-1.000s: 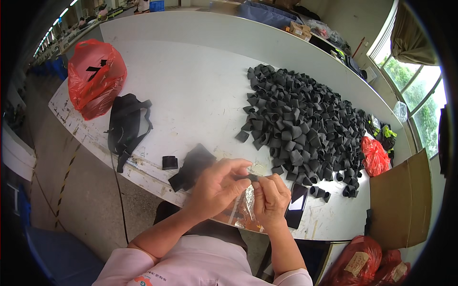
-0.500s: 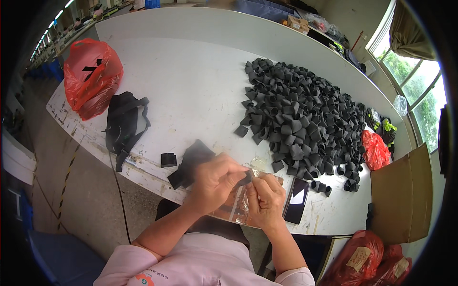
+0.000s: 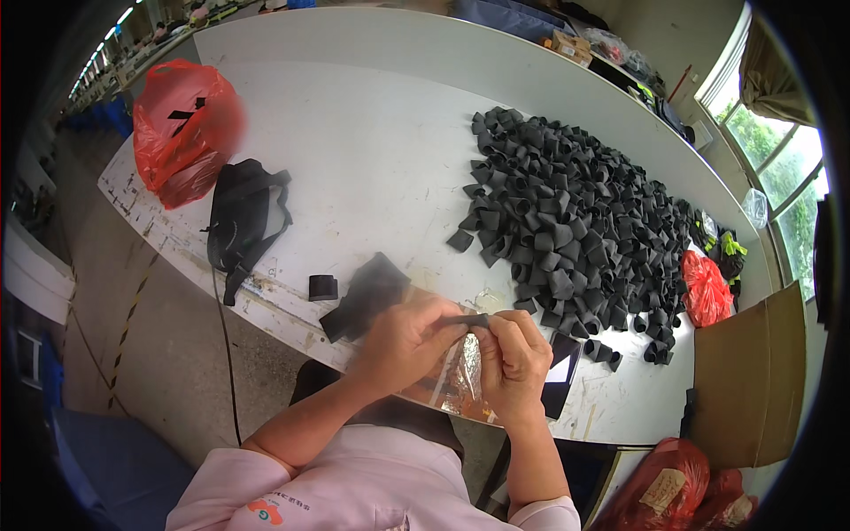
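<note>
Both my hands pinch a short black fabric band (image 3: 467,319) between them, just above the table's near edge. My left hand (image 3: 407,343) grips its left end, with thumb and fingers together. On the other end, my right hand (image 3: 515,361) closes thumb against fingertips. Under the hands, a brown patch covered with shiny clear plastic (image 3: 462,376) lies at the table edge. Beside my left hand rests a blurred stack of black fabric pieces (image 3: 367,296), with a small black fabric loop (image 3: 323,288) to its left. A large heap of similar black loops (image 3: 575,212) spreads across the right side.
A dark phone (image 3: 563,365) lies right of my right hand. Farther left are a black bag (image 3: 239,212) with straps and a red plastic bag (image 3: 181,146). Another red bag (image 3: 706,290) and a cardboard sheet (image 3: 751,380) stand at the right. A low white wall (image 3: 372,46) borders the table's back.
The band now stretches level between both hands, where before it was bunched at my left fingertips. My right hand has turned and its fingers have come up to the band. The view has shifted slightly.
</note>
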{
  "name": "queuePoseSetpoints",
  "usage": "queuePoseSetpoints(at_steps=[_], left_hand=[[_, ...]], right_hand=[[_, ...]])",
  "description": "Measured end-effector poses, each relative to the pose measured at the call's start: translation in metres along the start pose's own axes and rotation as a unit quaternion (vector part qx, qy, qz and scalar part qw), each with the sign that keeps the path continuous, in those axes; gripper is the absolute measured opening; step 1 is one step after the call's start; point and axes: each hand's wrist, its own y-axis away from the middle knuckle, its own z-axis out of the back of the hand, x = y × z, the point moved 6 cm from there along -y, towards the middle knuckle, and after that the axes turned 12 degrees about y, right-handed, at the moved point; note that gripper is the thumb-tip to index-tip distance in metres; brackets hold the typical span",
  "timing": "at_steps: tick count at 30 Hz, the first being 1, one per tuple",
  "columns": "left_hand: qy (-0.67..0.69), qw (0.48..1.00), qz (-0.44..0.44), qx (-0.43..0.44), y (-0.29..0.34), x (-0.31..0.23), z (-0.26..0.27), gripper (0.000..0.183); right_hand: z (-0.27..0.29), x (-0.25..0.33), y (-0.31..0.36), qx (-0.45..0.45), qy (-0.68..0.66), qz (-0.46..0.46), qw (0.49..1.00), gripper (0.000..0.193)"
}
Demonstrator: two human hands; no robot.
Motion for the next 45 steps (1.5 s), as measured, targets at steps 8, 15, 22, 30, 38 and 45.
queuePoseSetpoints(at_steps=[8,15,22,30,38,45], left_hand=[[-0.050,0.997,0.047,-0.040,0.008,0.009,-0.002,0.011],[0.166,0.965,0.194,-0.056,0.013,0.022,-0.002,0.011],[0.601,0.746,0.280,-0.064,0.021,0.035,-0.021,0.013],[0.664,0.712,0.228,0.000,0.013,0.028,-0.025,0.009],[0.075,0.991,-0.054,-0.100,0.002,-0.007,0.006,0.009],[0.177,0.978,-0.055,-0.095,-0.001,-0.012,0.003,0.006]], right_hand=[[-0.004,0.002,-0.001,-0.004,-0.008,0.002,1.000,0.009],[-0.032,-0.044,0.028,-0.035,-0.723,-0.301,0.621,0.053],[0.019,-0.148,0.055,-0.434,-0.789,-0.299,0.315,0.076],[0.094,-0.032,-0.021,-0.294,0.404,0.134,0.856,0.053],[0.032,-0.032,-0.014,-0.003,-0.151,0.000,0.989,0.056],[-0.003,0.004,-0.015,0.019,0.022,0.045,0.999,0.030]])
